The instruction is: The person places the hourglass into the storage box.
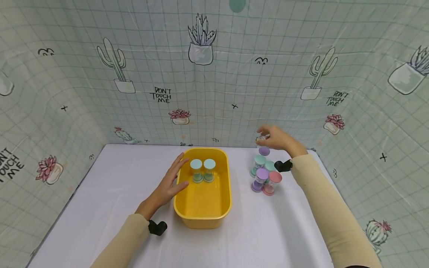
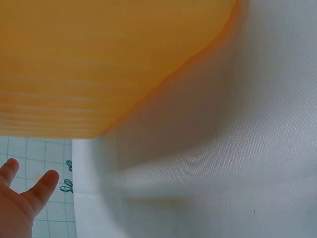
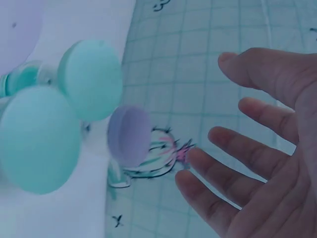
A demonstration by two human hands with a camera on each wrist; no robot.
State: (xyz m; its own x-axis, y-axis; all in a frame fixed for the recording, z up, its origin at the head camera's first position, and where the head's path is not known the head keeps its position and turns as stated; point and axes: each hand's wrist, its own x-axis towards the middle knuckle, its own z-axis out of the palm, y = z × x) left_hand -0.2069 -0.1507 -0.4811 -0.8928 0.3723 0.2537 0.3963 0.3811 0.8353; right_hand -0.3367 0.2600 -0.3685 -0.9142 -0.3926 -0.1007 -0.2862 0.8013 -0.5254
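My left hand (image 1: 165, 189) is at the left rim of a yellow plastic basin (image 1: 202, 206), its fingers spread and fairly straight. Whether it touches the rim I cannot tell. Inside the basin, toward the back, two mint-capped sand timers (image 1: 196, 165) stand side by side. Over the back of a cluster of timers on the right hovers my right hand (image 1: 279, 140), nothing in its grasp. Its fingers are parted in the right wrist view, apart from the nearest purple-capped timer (image 3: 130, 136). The cluster also has mint timers (image 1: 259, 162), a front purple timer (image 1: 261, 176) and a pink timer (image 1: 274, 178).
A white cloth covers the table (image 1: 110, 193). Gridded fabric (image 1: 218, 82) printed with cacti rises behind it and along both sides. The basin's tall wall (image 2: 89, 64) fills much of the left wrist view.
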